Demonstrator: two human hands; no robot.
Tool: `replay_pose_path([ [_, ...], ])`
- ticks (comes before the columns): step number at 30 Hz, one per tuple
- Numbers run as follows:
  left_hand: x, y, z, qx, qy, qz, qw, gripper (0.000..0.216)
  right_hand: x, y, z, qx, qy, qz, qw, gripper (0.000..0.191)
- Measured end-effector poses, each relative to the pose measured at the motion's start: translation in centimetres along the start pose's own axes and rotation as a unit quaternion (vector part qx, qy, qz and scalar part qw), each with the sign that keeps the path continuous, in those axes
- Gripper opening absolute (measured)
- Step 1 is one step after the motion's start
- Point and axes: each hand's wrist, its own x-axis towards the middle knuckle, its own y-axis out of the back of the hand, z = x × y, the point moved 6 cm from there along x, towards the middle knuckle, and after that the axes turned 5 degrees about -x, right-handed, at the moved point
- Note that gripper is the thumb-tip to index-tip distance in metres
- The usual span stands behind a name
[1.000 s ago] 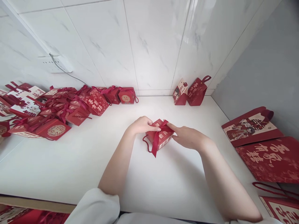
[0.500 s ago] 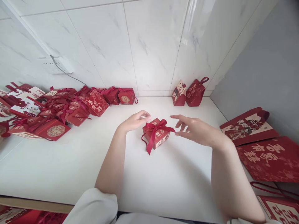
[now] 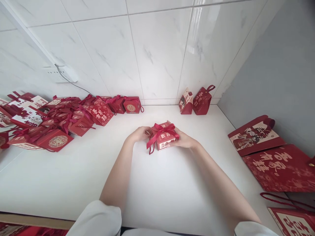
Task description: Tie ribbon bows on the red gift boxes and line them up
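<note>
A small red gift box (image 3: 166,137) with gold and white lettering stands on the white tabletop in front of me. A dark red ribbon bow (image 3: 162,129) is tied over its top, and a red cord loop (image 3: 151,148) hangs at its left. My right hand (image 3: 184,139) is wrapped round the right side of the box, thumb in front and fingers behind. At the left side, my left hand (image 3: 143,133) has its fingers curled against the box and ribbon; its fingertips are partly hidden.
Many red gift boxes (image 3: 55,139) with ribbons are heaped at the left. Two peaked boxes (image 3: 202,101) stand by the tiled wall (image 3: 159,52). Flat red bags (image 3: 278,167) lie along the right edge by a grey panel (image 3: 270,72). An open carton (image 3: 36,220) sits below the front edge.
My right hand has moved left and closed on the gift box. My left hand has come against its left side. The box has turned slightly.
</note>
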Motion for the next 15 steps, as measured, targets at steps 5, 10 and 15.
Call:
replay_pose_path([
  [5, 1.7, -0.9, -1.6, -0.102, -0.040, 0.086, 0.990, 0.042, 0.2, -0.4, 1.8, 0.127, -0.005, 0.070, 0.989, 0.087],
  [10, 1.7, -1.2, -2.3, -0.253, -0.057, 0.097, 0.961, 0.050, 0.8, 0.1, 2.7, 0.143, 0.009, 0.154, 0.978, 0.082],
  [15, 2.2, -1.0, -3.1, -0.325, -0.068, 0.154, 0.931, 0.038, 1.3, 0.3, 4.2, 0.180, 0.014, 0.204, 0.962, 0.078],
])
